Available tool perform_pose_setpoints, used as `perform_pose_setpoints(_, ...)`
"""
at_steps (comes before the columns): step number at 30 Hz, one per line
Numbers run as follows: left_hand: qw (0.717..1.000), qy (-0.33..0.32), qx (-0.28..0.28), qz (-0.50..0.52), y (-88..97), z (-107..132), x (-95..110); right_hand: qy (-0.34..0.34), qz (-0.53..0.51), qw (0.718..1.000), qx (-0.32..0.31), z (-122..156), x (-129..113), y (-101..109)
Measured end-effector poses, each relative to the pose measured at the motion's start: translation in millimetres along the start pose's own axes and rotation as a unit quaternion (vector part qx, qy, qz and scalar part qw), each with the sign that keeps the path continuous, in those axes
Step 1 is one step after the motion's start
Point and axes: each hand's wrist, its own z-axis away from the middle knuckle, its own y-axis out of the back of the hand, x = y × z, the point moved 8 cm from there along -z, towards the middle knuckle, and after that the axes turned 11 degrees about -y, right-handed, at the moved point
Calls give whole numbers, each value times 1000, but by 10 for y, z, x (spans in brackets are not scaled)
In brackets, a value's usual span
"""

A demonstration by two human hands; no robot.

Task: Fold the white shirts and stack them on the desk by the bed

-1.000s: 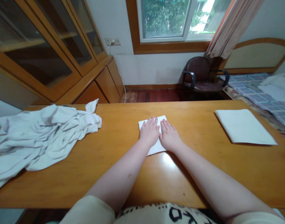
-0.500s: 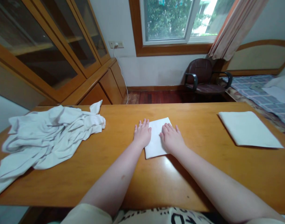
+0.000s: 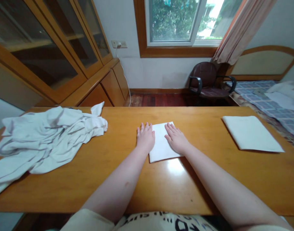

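Has parted the hands since a second ago, drawing the left hand [image 3: 146,138] away from the right hand [image 3: 177,138] and out to the left edge of a small, flat, folded white cloth [image 3: 160,146], baring a broad strip of it between them. Rests both palm down, open and flat with fingers stretched out: grips nothing, touching the cloth's left edge with one and its right part with the other. Has the cloth near the centre of the frame, on a glossy yellow-brown wooden table [image 3: 65,192]. Shows a crumpled heap of white fabric [image 3: 48,138] along the left of the frame and a neatly folded white fabric rectangle [image 3: 254,133] at the right, both on the table. Includes, farther back, a brown wooden cabinet [image 3: 113,86] at upper left and a maroon chair with black armrests [image 3: 204,75] at upper right.
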Motion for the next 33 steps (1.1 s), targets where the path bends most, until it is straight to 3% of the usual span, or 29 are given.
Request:
perform_pose_setpoints(4,996,-86,2,-25,-8,187,428,4,-3,1000,11,-3,23,1)
perform_pose_setpoints(7,993,-115,-19,-18,-79,397,604,5,-13,1000,12,-4,15,10)
perform_pose_setpoints(12,994,-106,-35,-18,-111,673,515,9,-58,998,15,-10,74,18)
perform_pose_setpoints(18,995,-83,-54,-13,-133,792,424,26,-86,995,38,-20,224,2)
perform_pose_setpoints(22,995,-79,-58,19,-135,797,429,-40,-59,996,58,-33,441,47)
perform_pose_setpoints(26,987,-37,-31,155,-113,748,310,-98,-62,991,73,-42,613,98)
perform_pose_setpoints(28,965,30,4,260,-102,693,156,-98,-96,988,66,-41,616,94)
perform_pose_setpoints(30,910,109,43,397,-117,633,-10,-91,-123,987,56,-34,578,82)
perform_pose_setpoints(31,864,144,64,477,-133,604,-77,-88,-129,986,53,-30,553,77)
perform_pose_setpoints(33,736,206,112,635,-157,554,-181,-88,-128,986,52,-19,513,77)
